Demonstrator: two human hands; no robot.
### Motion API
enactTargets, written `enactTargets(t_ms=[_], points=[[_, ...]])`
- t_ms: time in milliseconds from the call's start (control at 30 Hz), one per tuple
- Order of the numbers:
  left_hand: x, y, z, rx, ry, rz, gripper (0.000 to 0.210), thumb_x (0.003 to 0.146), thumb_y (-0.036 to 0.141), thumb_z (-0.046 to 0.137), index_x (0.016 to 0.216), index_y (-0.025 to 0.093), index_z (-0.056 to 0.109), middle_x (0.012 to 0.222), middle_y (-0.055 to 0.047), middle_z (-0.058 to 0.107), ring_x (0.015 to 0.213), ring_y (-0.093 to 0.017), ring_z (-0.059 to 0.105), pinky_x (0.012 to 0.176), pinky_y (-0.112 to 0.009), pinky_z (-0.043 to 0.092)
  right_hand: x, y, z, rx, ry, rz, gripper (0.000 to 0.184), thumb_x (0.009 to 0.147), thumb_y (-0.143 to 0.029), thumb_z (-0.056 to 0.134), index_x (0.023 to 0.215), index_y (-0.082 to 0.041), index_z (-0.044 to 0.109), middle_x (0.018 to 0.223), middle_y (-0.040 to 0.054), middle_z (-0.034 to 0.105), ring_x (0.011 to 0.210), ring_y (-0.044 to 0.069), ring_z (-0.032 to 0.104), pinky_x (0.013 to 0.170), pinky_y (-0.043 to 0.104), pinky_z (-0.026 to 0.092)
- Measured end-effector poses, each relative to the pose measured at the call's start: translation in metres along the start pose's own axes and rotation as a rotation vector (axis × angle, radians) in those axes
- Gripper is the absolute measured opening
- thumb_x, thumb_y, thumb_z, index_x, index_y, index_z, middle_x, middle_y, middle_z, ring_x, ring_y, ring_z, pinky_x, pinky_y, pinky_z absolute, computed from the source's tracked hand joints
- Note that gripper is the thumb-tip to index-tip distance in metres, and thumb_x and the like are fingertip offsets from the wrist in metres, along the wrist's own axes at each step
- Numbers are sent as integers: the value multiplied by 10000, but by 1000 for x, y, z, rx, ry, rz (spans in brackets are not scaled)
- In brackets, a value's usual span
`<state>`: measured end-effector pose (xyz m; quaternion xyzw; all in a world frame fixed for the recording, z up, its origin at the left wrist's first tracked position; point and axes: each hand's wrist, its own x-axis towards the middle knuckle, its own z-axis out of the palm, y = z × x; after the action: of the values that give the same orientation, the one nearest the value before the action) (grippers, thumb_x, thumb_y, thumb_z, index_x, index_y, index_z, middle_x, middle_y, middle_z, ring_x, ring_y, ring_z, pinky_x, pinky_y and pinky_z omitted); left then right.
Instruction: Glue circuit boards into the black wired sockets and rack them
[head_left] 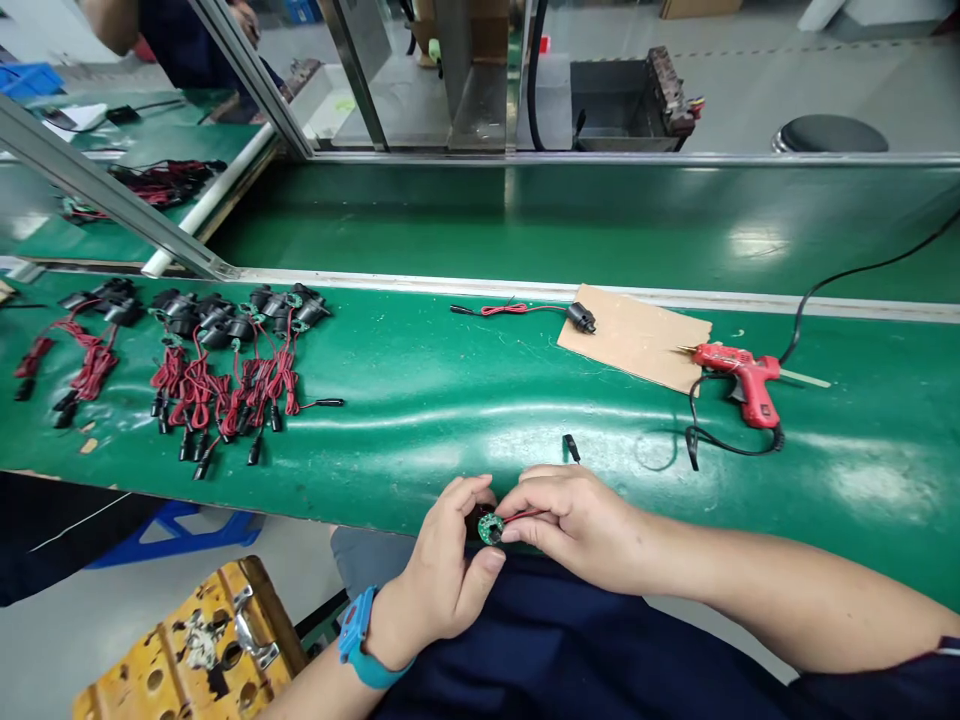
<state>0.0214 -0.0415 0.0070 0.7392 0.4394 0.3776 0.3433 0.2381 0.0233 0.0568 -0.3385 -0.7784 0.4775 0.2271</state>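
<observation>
Left hand (450,565) is curled around a round green circuit board (490,528) with some dark housing tucked behind it, right at the front edge of the green bench (420,420), just above the person's lap. Right hand (574,512) is pinching at the same board with thumb and fingertips, and a red wire (525,515) runs off it between those fingers. Whatever's printed on that board is way too tiny to read.

There's a little black plug (572,447) lying just past the right knuckles. Farther back, a black socket (580,317) sits on a piece of cardboard (637,340), its red lead (506,309) trailing off left. Red glue gun (754,380) is lying on its side, nozzle over the cardboard's edge. I can't make out any lettering on the gun, so no idea on brand.

Far left, a bunch of black sockets (217,318) is piled up with tied red wires (196,390) hanging toward the near side. Blue watch (358,622) on the left wrist, screen angled so I can't read it. Beat-up yellow case (150,665) down on the left, below bench level.
</observation>
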Motion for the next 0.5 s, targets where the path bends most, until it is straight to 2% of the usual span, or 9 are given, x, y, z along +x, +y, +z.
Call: enactTargets(t_ms=[100,200,500], points=[[-4,3,1,-26,-10,-55,602,1011,259,498,1577,252,292,1318,-160,577,1165,-293,609,997,-450,489,-4,7,11,-60,127,-155,124,1013,-268,614,1001,-188,707,791,30,685,715,159,612,708,293,506],[-6,2,3,-31,2,-73,575,1003,209,505,1548,254,329,1360,-161,538,1195,-285,597,1020,-436,482,-6,13,20,-74,223,-222,125,1025,-251,589,1077,-194,686,792,35,692,714,171,601,718,316,513],[-7,-6,13,-215,81,-128,491,959,223,628,1388,277,397,1225,-107,571,1183,-259,581,1033,-418,467,-11,11,24,45,285,-84,111,999,-280,644,1025,-207,724,736,4,665,669,146,590,652,276,485]])
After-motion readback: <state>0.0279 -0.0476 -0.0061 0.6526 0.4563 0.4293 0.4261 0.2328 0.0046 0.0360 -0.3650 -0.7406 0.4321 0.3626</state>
